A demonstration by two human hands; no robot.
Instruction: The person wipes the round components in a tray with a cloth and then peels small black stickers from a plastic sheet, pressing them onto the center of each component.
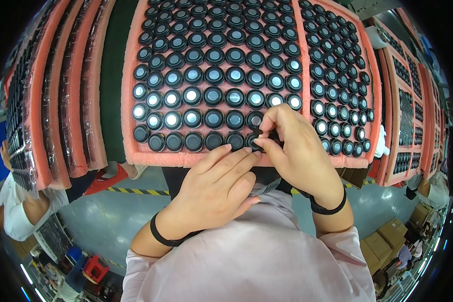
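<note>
A pink foam tray (127, 100) lies before me, filled with rows of round black parts (193, 75). Most tops carry a shiny grey disc; several front-row parts (173, 141) look plain black on top. My left hand (216, 183) is stretched out, its fingertips at the tray's front edge by the last row. Thumb and index finger of my right hand (302, 151) are pinched together over a front-row part (254, 141) right of centre. Something small and dark shows at the pinch; its kind is unclear. A thin translucent strip (267, 187) sticks out below my hands.
More parts fill the tray's right section (332, 75), past a foam divider (305, 75). Stacked pink trays (75, 100) stand on edge at left; others (405, 110) lie at right. A person (22, 206) works at far left. Cardboard boxes (385, 241) sit lower right.
</note>
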